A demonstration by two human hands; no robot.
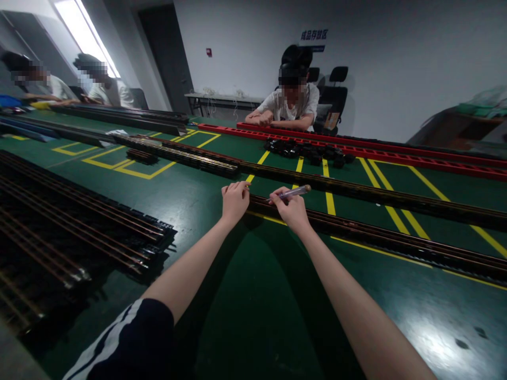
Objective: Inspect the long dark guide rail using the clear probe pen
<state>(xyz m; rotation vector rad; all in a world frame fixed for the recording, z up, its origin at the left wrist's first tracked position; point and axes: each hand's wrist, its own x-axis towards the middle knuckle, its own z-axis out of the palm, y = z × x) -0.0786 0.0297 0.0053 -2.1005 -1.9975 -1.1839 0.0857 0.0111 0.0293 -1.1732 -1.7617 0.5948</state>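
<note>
Near rail (356, 230): dark, with copper-coloured strips; lies on the green worktop (253, 316), running from the left hand out of view at right, well short of the worktop's far edge. The yellow line (380, 253) along its near side probably serves as a placement guide.
Left hand (235, 201): fingers bent over the rail's left end, wrist raised, apparently steadying it; the fingertips are partly hidden, so whether they pinch anything cannot be told.
Right hand (292, 210): thumb and fingers closed around a pen-like tool (293, 193), just right of the left hand.
Pen-like tool: slanted, butt up and to the right, working end down toward the rail, an angle that likely allows fine control; contact is too small to confirm.
Forearms: both reach forward from the near side, converging on the rail, the right straighter.
Surroundings: stacked rails (79, 211) at the worktop's left; a red rail (356, 148) near its far edge, before a seated co-worker (293, 105).
</note>
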